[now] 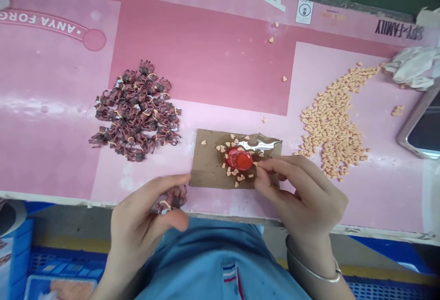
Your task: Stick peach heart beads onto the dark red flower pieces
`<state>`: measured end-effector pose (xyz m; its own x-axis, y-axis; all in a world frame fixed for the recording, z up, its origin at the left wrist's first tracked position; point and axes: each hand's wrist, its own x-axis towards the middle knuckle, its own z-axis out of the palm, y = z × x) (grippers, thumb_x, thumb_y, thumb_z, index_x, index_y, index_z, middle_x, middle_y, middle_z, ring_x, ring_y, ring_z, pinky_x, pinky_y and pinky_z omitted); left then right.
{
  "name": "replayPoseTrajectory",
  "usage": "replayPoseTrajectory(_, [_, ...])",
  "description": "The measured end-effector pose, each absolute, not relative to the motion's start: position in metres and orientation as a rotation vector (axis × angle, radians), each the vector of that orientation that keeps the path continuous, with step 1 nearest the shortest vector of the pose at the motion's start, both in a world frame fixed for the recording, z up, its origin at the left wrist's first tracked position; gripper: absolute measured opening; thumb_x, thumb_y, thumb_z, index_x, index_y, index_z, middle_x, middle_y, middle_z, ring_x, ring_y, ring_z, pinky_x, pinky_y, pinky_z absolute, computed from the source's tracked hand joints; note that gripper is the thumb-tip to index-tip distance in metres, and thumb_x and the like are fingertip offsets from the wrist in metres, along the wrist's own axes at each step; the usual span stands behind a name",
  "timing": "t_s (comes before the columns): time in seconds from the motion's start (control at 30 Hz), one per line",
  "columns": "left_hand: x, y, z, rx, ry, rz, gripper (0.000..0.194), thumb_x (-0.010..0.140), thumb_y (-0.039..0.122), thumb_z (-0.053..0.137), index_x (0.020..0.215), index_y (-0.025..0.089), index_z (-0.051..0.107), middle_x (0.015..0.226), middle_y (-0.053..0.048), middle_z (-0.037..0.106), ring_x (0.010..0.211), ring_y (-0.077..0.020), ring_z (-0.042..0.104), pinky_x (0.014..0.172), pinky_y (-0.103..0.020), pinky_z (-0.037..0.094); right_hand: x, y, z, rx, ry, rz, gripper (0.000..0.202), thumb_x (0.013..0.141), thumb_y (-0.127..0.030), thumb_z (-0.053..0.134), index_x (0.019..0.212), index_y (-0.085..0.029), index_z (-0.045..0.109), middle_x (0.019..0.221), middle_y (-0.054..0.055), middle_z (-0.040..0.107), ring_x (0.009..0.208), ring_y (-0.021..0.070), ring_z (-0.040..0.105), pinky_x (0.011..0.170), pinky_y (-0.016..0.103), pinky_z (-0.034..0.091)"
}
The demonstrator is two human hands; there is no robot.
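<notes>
Near the table's front edge, my left hand (147, 217) holds a small dark brown figure (175, 197) between thumb and fingers. My right hand (299, 190) pinches a tiny beige piece (255, 163) beside a red round cap (243, 160). Under the cap lies a brown cardboard sheet (206, 171) with a wet, shiny patch and several beige pieces scattered on it. A heap of similar brown figures (137, 112) rests on the left. On the right is a curved pile of small beige pieces (333, 126).
A phone-like device (424, 126) and crumpled white tissue (412, 66) lie at the right edge of the pink table (206, 57). A few loose beige pieces sit near the back. Blue crates (62, 277) stand below the front edge.
</notes>
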<state>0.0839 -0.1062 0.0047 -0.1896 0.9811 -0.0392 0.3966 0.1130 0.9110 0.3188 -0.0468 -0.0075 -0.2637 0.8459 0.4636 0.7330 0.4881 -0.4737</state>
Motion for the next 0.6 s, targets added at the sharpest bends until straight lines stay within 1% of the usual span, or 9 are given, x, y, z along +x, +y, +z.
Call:
replayPoseTrajectory(0.07, [0.083, -0.103, 0.001, 1.428, 1.528, 1.148, 0.04, 0.098, 0.063, 0.066, 0.093, 0.025, 0.078, 0.074, 0.002, 0.072, 0.064, -0.0124, 0.064, 0.064, -0.024, 0.05, 0.319, -0.049, -0.005, -1.301, -2.025, 0.254, 0.022, 0.097, -0.002, 0.068, 0.098, -0.024, 0.065, 0.084, 0.0, 0.074, 0.073, 0.0134, 0.072, 0.065, 0.025, 0.061])
replayPoseTrajectory(0.13, [0.085, -0.097, 0.0, 1.422, 1.351, 1.219, 0.044, 0.105, 0.056, 0.061, 0.08, 0.021, 0.07, 0.064, 0.002, 0.067, 0.056, -0.0113, 0.058, 0.057, -0.024, 0.046, 0.317, -0.051, 0.001, -1.293, -1.975, 0.321, 0.022, 0.096, -0.001, 0.069, 0.097, -0.022, 0.065, 0.084, 0.0, 0.074, 0.074, 0.0123, 0.071, 0.067, 0.024, 0.061])
replayPoseTrajectory(0.27, [0.1, -0.086, 0.003, 1.327, 1.088, 1.151, 0.059, 0.113, 0.052, 0.044, 0.066, 0.019, 0.057, 0.05, 0.004, 0.057, 0.042, -0.0084, 0.046, 0.048, -0.023, 0.039, 0.305, -0.056, 0.019, -1.135, -2.021, 0.553, 0.021, 0.095, -0.001, 0.066, 0.093, -0.021, 0.064, 0.079, -0.003, 0.072, 0.07, 0.0096, 0.069, 0.068, 0.021, 0.061])
replayPoseTrajectory(0.37, [0.112, -0.083, 0.005, 1.234, 1.023, 1.112, 0.064, 0.115, 0.049, 0.038, 0.06, 0.019, 0.048, 0.042, 0.004, 0.047, 0.038, -0.0086, 0.041, 0.044, -0.023, 0.036, 0.297, -0.058, 0.027, -1.004, -2.058, 0.687, 0.019, 0.095, -0.002, 0.063, 0.091, -0.021, 0.063, 0.076, -0.003, 0.072, 0.07, 0.0082, 0.069, 0.073, 0.02, 0.062])
replayPoseTrajectory(0.47, [0.116, -0.084, 0.006, 1.194, 1.008, 1.099, 0.067, 0.115, 0.051, 0.037, 0.056, 0.02, 0.043, 0.039, 0.004, 0.044, 0.038, -0.0094, 0.042, 0.044, -0.023, 0.036, 0.293, -0.058, 0.027, -0.961, -2.033, 0.723, 0.019, 0.094, -0.001, 0.063, 0.092, -0.02, 0.063, 0.076, -0.003, 0.072, 0.07, 0.0078, 0.069, 0.076, 0.019, 0.062])
replayPoseTrajectory(0.6, [0.113, -0.087, 0.008, 1.19, 1.04, 1.008, 0.073, 0.114, 0.055, 0.036, 0.05, 0.02, 0.042, 0.038, 0.001, 0.046, 0.04, -0.011, 0.048, 0.046, -0.025, 0.04, 0.292, -0.061, 0.022, -0.963, -2.06, 0.712, 0.021, 0.093, -0.001, 0.064, 0.091, -0.022, 0.064, 0.076, -0.005, 0.073, 0.069, 0.0082, 0.069, 0.072, 0.019, 0.063])
